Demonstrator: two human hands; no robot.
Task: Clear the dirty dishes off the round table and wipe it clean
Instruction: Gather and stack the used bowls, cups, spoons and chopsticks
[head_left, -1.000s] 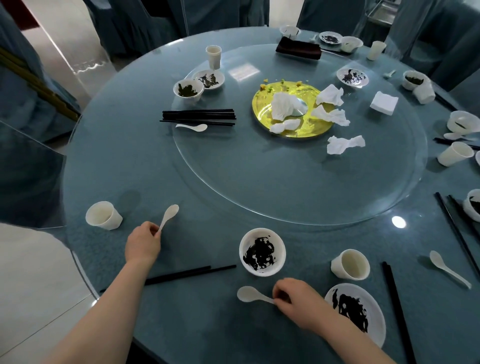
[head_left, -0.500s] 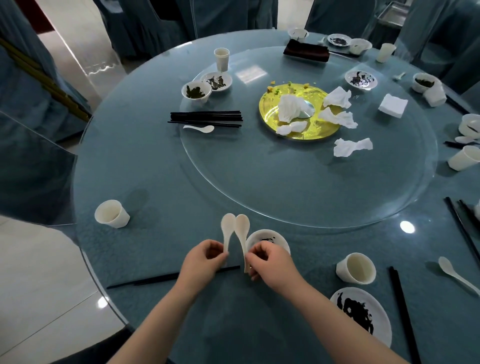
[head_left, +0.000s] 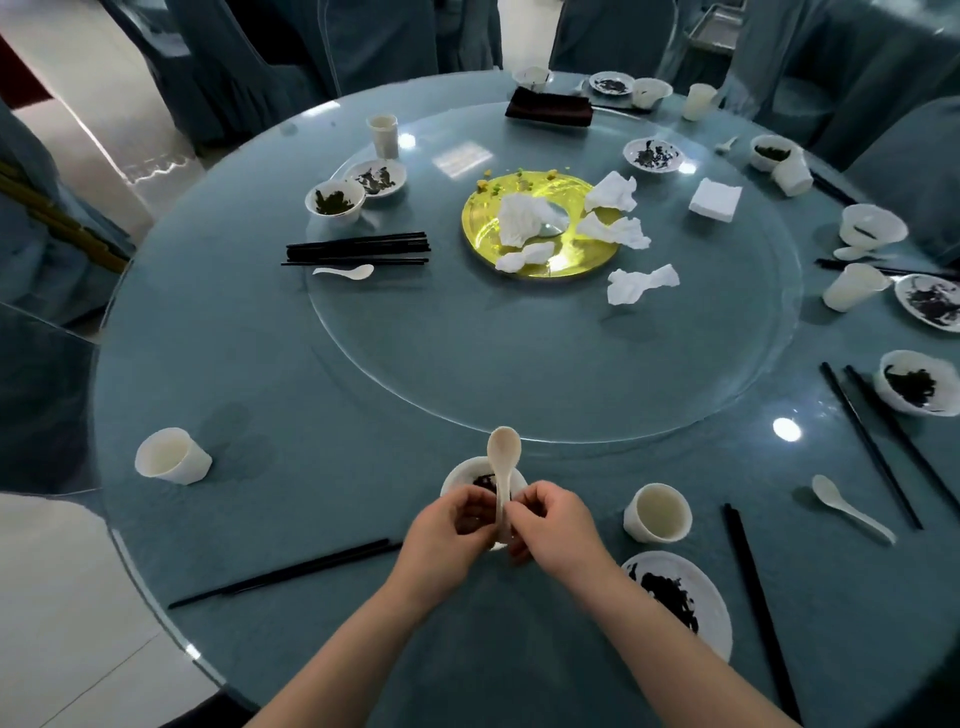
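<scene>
Presently: both hands clamped on spoon handle.
Left hand (head_left: 451, 525) and right hand (head_left: 556, 519) pinch the white spoon (head_left: 503, 457) upright over a soiled bowl (head_left: 470, 478) near the round table (head_left: 260, 364) front edge.

Blue-draped chairs (head_left: 291, 47) ring the far side, their covers hanging in folds. A pale tiled floor (head_left: 62, 613) shows at lower left. A white pillar (head_left: 104, 114) rises at upper left, and a metal cart (head_left: 719, 26) stands at upper right.
</scene>
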